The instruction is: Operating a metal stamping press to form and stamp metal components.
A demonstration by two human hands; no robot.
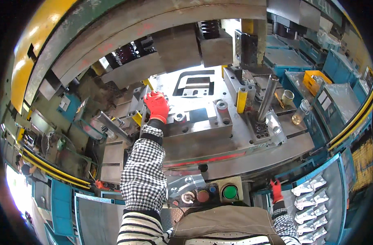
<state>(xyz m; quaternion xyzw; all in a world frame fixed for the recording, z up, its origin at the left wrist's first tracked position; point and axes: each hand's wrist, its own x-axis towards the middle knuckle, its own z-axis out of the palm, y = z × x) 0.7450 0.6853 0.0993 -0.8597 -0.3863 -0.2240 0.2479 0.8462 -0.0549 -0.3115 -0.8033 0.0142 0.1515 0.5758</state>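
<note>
My left hand (157, 107), in a red glove, reaches forward onto the left side of the lower press die (194, 130). Its fingers bend down at the die's edge, and whatever lies under them is hidden. My right hand (276, 192), also red-gloved, is low at the right, beside a bin of stamped metal parts (311, 208). Its fingers look apart, with nothing visible in them. In front of me, a shaped metal bracket (186, 184) lies at the control box (231, 181), near its green button (229, 191).
The heavy upper die (176, 45) hangs above my left hand. Steel guide posts (268, 98) and yellow posts (242, 100) stand around the lower die. A clear bottle (301, 112) and a can (287, 96) are at the right. Blue bins (286, 59) stand beyond.
</note>
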